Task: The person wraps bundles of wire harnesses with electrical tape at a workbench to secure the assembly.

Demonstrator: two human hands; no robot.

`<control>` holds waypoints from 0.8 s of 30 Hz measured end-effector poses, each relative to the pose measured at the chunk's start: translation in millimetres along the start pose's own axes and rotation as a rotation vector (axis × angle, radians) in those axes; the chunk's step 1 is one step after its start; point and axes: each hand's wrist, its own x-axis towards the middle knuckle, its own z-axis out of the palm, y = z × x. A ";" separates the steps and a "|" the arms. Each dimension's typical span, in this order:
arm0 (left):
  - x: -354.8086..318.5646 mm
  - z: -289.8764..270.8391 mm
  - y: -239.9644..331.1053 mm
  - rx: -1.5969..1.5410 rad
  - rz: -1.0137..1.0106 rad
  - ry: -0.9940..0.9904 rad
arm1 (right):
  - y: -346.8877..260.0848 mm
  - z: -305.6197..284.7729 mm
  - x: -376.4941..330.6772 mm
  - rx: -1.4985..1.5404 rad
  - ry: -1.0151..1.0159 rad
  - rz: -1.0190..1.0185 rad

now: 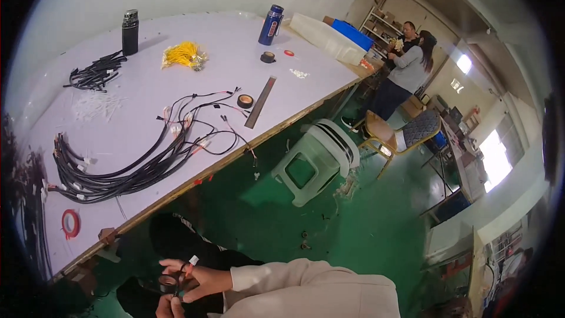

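Both my hands are low in the view, below the table's front edge. My right hand (206, 281), coming out of a beige sleeve, curls its fingers around a roll of black tape (168, 283). A black cable with red wires ends in a small white connector (193, 259) that sticks up by the right hand's fingers. Closed close under the tape roll, my left hand (169, 307) pinches the cable at its fingertips; part of this hand is cut off by the lower edge. Where tape and cable meet is too small to make out.
On the white table (194, 79) lie a bundle of black cables (129, 179), yellow wires (185, 54), a steel ruler (261, 103), black tape (245, 101) and red tape (70, 224). Two bottles stand behind. Green stools (315, 168) stand on the floor; two people (406, 62) are farther back.
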 end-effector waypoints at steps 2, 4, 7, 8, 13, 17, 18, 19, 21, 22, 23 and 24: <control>-0.8 3.4 11.4 0.001 -0.027 -0.081 | -2.1 -3.6 9.9 -0.048 -0.116 -0.262; -0.1 2.7 6.1 -0.060 -0.078 -0.065 | -8.1 -4.3 13.1 0.083 -0.173 -0.212; -2.5 0.7 11.8 -0.039 -0.082 -0.109 | -11.6 -2.8 16.6 0.014 -0.277 -0.094; -4.9 4.7 15.6 0.081 0.063 -0.021 | -11.3 -1.3 16.0 0.026 -0.294 -0.091; -1.4 13.5 24.9 0.529 0.321 0.276 | -28.5 2.6 2.6 0.174 -0.186 0.361; 8.9 11.1 26.5 0.629 0.406 0.186 | -50.5 0.7 -7.9 0.463 -0.093 0.495; 9.0 9.6 31.6 0.684 0.381 0.166 | -50.4 -0.6 -12.6 0.570 -0.072 0.549; 8.0 9.9 25.5 0.693 0.405 0.206 | -44.7 -3.3 -14.1 0.766 -0.114 0.609; 6.2 11.6 27.4 0.674 0.408 0.265 | -43.0 -2.2 -13.9 0.834 -0.096 0.577; 5.4 10.9 28.0 0.687 0.415 0.290 | -40.4 -0.7 -12.3 0.886 -0.107 0.530; 5.4 7.3 25.7 0.721 0.441 0.290 | -43.5 1.7 -9.0 0.828 -0.157 0.469; 4.1 5.1 25.4 0.727 0.416 0.309 | -50.5 3.8 -5.3 0.765 -0.201 0.410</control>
